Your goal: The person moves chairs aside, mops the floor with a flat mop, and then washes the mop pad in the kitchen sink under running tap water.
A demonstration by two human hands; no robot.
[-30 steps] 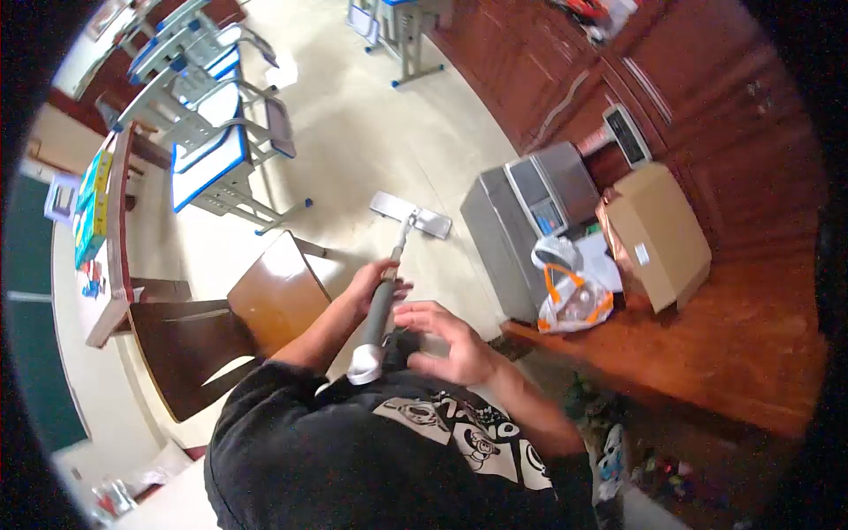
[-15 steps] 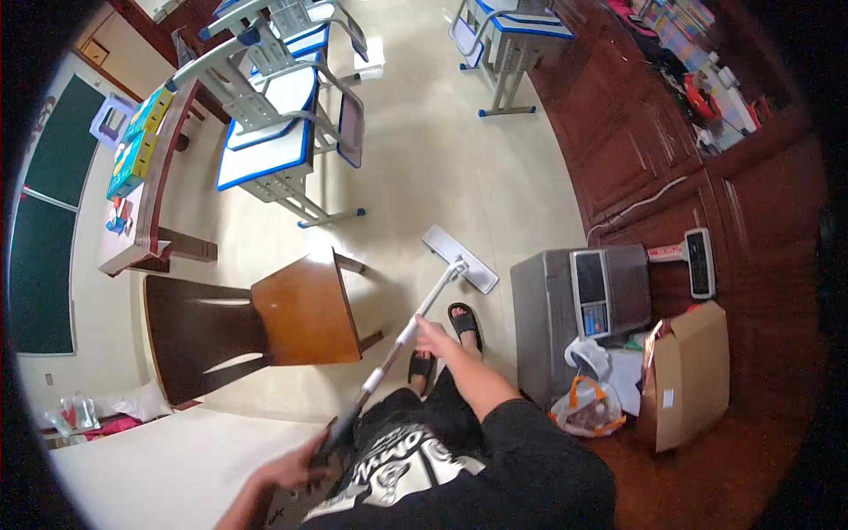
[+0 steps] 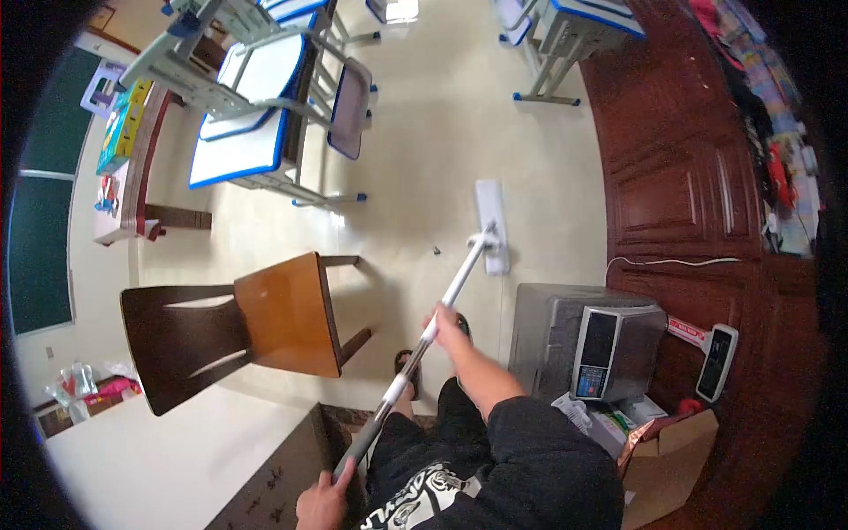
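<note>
A flat mop slants across the middle of the head view, its white flat head resting on the pale tiled floor. Around the white upper part of the pole, my right hand is closed. Lower down, my left hand grips the dark end of the handle near the bottom edge of the view. A small dark bit lies on the floor to the left of the mop head.
A wooden chair stands at left, above a white-topped cabinet. Desks with upturned chairs stand farther off. To my right are a grey appliance, a cardboard box and dark wooden cabinets.
The mop head has moved forward and right and turned so it points nearly away from me. The small dark bit now shows on the floor. My view has shifted.
</note>
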